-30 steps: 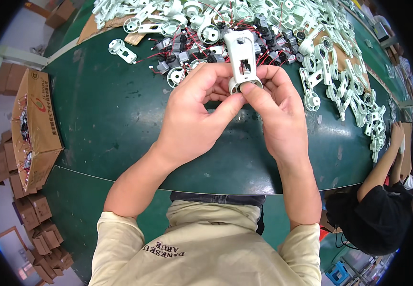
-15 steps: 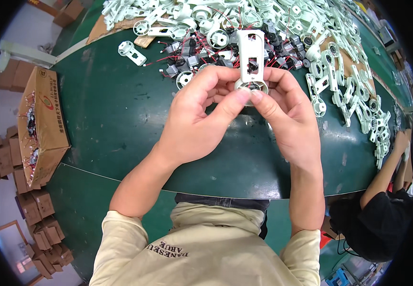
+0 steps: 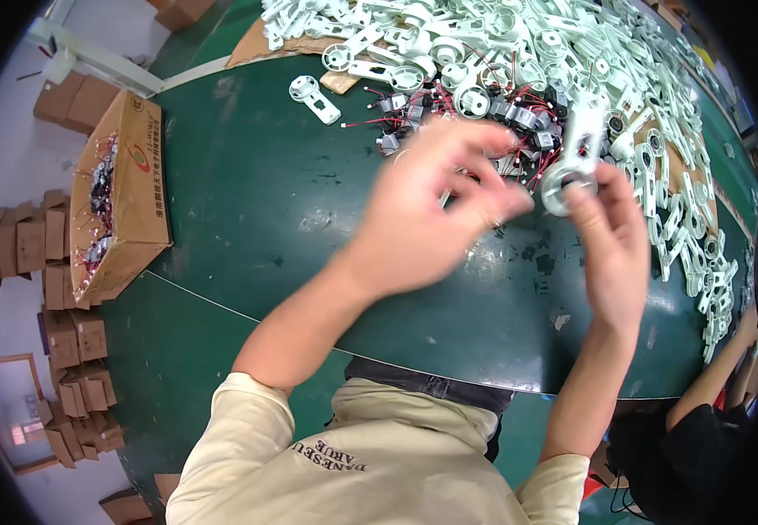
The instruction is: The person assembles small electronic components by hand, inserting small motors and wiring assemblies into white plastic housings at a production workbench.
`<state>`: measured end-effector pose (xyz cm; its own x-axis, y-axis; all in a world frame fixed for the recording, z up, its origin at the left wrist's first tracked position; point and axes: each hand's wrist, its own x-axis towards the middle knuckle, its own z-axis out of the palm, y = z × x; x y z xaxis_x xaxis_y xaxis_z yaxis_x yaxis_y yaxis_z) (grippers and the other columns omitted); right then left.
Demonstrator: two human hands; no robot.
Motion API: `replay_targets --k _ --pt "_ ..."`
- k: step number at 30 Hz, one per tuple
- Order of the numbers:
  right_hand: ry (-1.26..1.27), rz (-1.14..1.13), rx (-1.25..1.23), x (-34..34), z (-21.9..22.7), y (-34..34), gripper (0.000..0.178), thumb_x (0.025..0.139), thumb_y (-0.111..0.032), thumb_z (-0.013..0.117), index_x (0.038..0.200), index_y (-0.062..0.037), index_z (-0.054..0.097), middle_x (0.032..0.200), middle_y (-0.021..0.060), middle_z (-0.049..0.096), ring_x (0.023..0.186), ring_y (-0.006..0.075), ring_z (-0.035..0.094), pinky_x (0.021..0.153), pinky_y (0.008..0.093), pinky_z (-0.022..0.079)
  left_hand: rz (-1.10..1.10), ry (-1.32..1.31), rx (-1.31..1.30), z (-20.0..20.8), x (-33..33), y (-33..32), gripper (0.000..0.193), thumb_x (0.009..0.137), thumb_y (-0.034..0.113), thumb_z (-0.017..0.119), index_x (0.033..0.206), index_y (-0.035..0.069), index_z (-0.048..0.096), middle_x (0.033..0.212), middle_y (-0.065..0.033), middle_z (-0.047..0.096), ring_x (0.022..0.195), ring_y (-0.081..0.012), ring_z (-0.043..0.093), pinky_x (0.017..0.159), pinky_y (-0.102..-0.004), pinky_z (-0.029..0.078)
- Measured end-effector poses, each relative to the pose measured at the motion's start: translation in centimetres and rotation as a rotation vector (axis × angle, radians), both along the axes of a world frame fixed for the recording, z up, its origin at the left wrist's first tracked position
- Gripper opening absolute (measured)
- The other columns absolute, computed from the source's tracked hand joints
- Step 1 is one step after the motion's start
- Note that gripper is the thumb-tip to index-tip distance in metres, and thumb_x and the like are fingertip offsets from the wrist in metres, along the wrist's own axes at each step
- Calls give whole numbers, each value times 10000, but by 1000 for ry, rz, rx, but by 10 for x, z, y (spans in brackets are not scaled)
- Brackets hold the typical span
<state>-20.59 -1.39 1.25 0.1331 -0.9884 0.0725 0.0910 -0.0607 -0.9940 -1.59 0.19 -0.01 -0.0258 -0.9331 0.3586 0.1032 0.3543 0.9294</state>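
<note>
My right hand (image 3: 613,249) pinches the round end of a pale green plastic housing (image 3: 583,140), thumb in front and fingers behind. Its long arm with a slot points up and away from me. To the left, my left hand (image 3: 422,210) hovers over the table, blurred, with its fingers apart and nothing visible in them. Just beyond both hands lies a heap of small grey motors (image 3: 527,118) with red and black wires. A single pale green housing (image 3: 314,98) rests apart at the far left of the heap.
A big pile of similar housings (image 3: 484,31) spreads across the back and right of the green table (image 3: 248,201). An open cardboard box (image 3: 147,188) of wired parts stands on the left. Another person's arm (image 3: 716,376) reaches in at the right edge.
The hands, together on the housing before, have parted. My left hand has let go, while my right carries the housing rightward and tilts it. The view has shifted slightly.
</note>
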Motion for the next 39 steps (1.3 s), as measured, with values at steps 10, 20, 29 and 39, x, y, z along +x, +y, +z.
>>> replay_targets --k 10,20,29,39 --pt "484 -63 -283 2 -5 -8 116 911 -65 570 983 -13 644 845 44 650 773 99 585 712 246 471 652 -1097 -39 -55 178 -68 522 726 -83 421 1179 90 614 1433 -157 386 1294 -328 406 1059 -354 340" --pt "847 23 -224 30 -25 1 246 848 -206 656 1004 -17 633 834 153 647 735 297 635 664 371 503 588 -1075 548 -16 156 -37 362 846 256 653 1162 87 601 1067 -131 603 986 -267 591 862 -344 467" --pt "263 -67 23 22 -26 -9 158 918 -55 578 1049 16 526 862 40 601 791 115 627 719 232 517 -150 396 175 8 106 -25 325 985 212 455 1208 -17 513 1096 -169 627 936 -263 642 813 -355 526" --pt "-20 72 -64 24 -9 1 396 926 -19 533 1297 27 405 947 86 606 825 129 588 770 259 483 -369 384 395 -3 31 -6 401 984 178 444 1314 -46 400 1219 -191 559 1078 -343 599 907 -392 518"
